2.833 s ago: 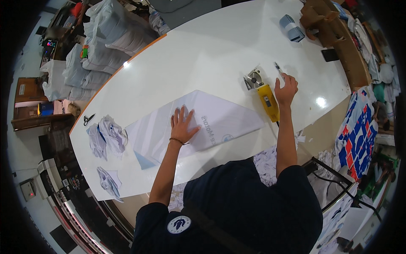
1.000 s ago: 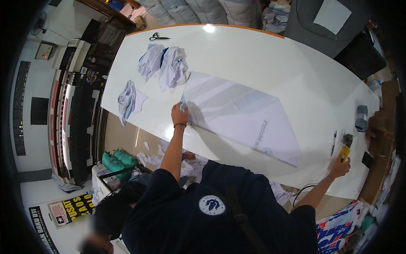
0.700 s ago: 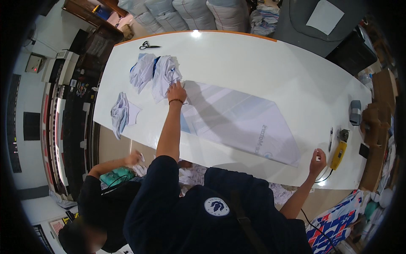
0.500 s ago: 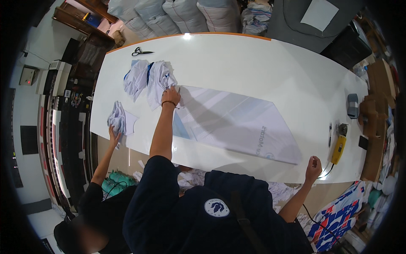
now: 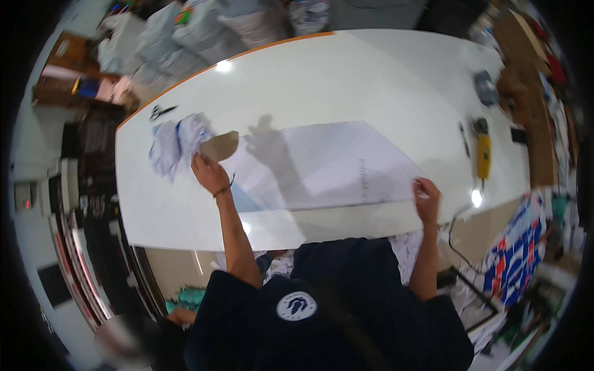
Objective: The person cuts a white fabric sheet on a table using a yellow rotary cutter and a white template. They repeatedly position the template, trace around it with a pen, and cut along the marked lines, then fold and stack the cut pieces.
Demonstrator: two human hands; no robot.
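Observation:
My left hand (image 5: 211, 175) grips a tan, round-edged flat piece (image 5: 221, 147), perhaps a cardboard pattern, by its lower left end. It is raised over the left end of a long pale fabric panel (image 5: 322, 161) with faint grey-blue diagonal bands, lying flat on the white table (image 5: 396, 68). Behind that hand sits a crumpled heap of white and blue fabric (image 5: 167, 147). At the panel's right corner is my right hand (image 5: 427, 198), thumb and fingertips pinched together; whether they hold the fabric edge is unclear from this blurred view.
Black scissors (image 5: 163, 112) lie at the far left of the table. A yellow corded tool (image 5: 482, 154) and a thin dark pen-like thing (image 5: 464, 140) lie at the right. Large stuffed sacks (image 5: 204, 37) stand behind. A co-worker's hand (image 5: 182, 316) shows at lower left.
My left hand has risen from the fabric heap with the tan piece. My right hand has moved to the panel's corner. The co-worker's hand and the small left bundle have left the table.

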